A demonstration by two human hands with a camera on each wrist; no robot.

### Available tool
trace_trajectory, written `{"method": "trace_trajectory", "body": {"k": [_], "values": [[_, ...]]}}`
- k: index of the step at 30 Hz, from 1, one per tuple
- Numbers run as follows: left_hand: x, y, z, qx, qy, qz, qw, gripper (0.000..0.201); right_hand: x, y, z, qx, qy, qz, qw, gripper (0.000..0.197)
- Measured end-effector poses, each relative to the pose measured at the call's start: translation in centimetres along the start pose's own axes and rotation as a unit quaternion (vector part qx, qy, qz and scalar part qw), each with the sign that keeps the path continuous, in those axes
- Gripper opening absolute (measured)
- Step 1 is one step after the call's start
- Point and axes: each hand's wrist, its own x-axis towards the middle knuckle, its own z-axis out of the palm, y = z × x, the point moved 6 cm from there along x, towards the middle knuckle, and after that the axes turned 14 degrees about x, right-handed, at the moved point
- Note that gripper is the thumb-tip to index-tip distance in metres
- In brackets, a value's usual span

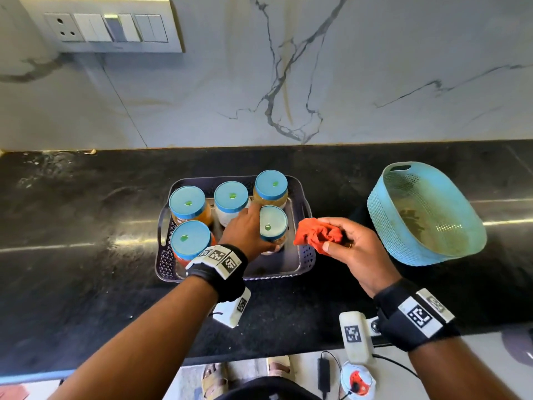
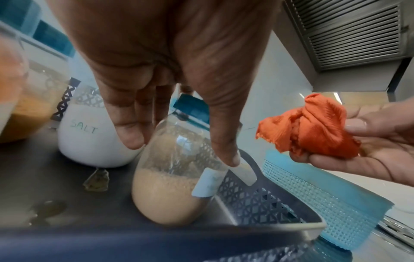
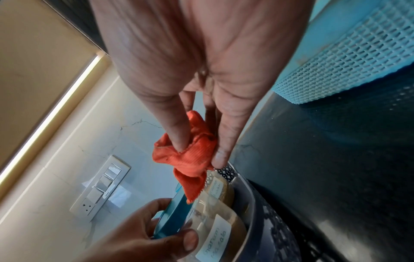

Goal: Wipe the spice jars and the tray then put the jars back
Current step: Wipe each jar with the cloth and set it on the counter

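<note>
The job looks barely begun: all 5 jars stand in the tray (image 1: 302, 255), the left hand (image 1: 248, 232) grasping the near-right jar (image 1: 273, 223), the right hand (image 1: 352, 249) clutching the bunched cloth (image 1: 314, 235) beside it.

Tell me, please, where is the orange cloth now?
In the head view the cloth is bunched in the right hand, just right of the tray and left of the blue basket.
</note>
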Motion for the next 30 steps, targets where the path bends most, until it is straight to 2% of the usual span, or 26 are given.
{"method": "trace_trajectory", "body": {"k": [4,8,12,16,20,24,27,30], "values": [[-0.2,0.9,-1.5,-0.007,0.057,0.011,0.998,0.082,0.0,-0.5,-0.2,0.002,0.004,-0.030,1.000,0.053],[-1.5,1.4,-5.4,-0.040,0.129,0.012,0.991,0.086,0.2,-2.7,-0.3,0.025,0.025,-0.082,0.996,0.052],[-3.8,1.0,-8.2,-0.078,0.143,0.035,0.986,0.087,0.4,-7.3,1.5,0.031,0.024,-0.170,0.985,0.055],[-6.0,-0.1,-10.2,-0.146,0.171,0.043,0.974,0.089,-0.3,-11.5,5.7,-0.054,-0.031,-0.265,0.962,0.053],[-7.7,-1.6,-11.5,-0.270,0.204,0.056,0.939,0.087,-1.4,-14.0,10.0,-0.175,-0.098,-0.360,0.911,0.047],[-8.9,-4.1,-12.6,-0.298,0.214,0.062,0.928,0.089,-1.8,-14.5,13.0,-0.190,-0.147,-0.366,0.899,0.050],[-9.6,-5.7,-13.1,-0.276,0.218,0.061,0.934,0.086,-2.1,-14.7,14.9,-0.211,-0.178,-0.382,0.882,0.049],[-10.4,-6.4,-13.8,-0.239,0.233,0.089,0.938,0.084,-2.3,-14.8,17.0,-0.248,-0.206,-0.398,0.859,0.044]]}}
